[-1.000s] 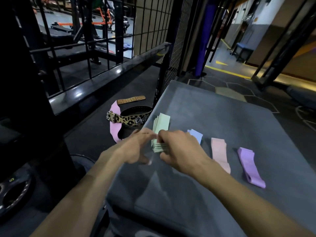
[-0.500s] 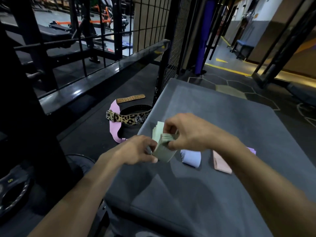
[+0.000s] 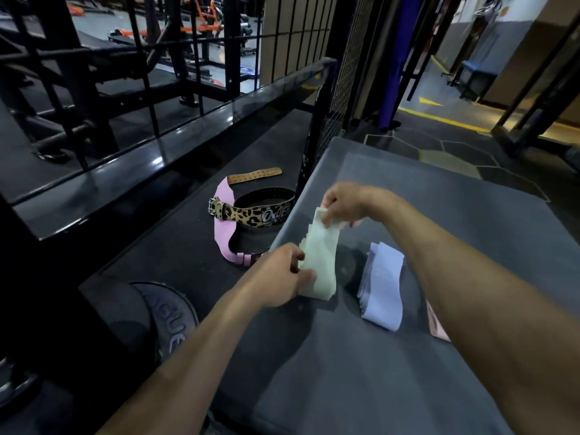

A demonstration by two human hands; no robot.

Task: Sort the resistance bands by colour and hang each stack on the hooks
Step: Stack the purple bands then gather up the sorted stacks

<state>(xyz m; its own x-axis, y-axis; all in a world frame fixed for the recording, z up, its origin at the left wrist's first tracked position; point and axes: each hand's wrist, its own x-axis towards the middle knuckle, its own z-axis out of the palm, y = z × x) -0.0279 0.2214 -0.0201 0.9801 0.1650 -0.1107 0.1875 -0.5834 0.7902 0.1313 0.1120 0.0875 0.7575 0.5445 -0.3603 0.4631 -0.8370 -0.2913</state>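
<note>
Both hands are on the stack of pale green flat elastic resistance bands [image 3: 320,262], lifted off the grey padded bench top [image 3: 439,230]. The right hand [image 3: 345,205] pinches the stack's far end between thumb and fingertips, while the left hand [image 3: 282,274] grips the near end, fingers curled around the lower edge. The stack hangs between them, fanned slightly along its left side, so those layers look thin, light and ready to slide apart. Soft stuff, this: it will droop wherever it is not supported. Best hold, I reckon, is a firm pinch across all layers at 1 end, or through the loops, before going for a hook. Just beside it on the bench lies a stack of pale lilac-blue flat bands [image 3: 381,287], and a sliver of pink band [image 3: 436,324] peeks out past the right forearm. No hooks in sight yet.
</note>
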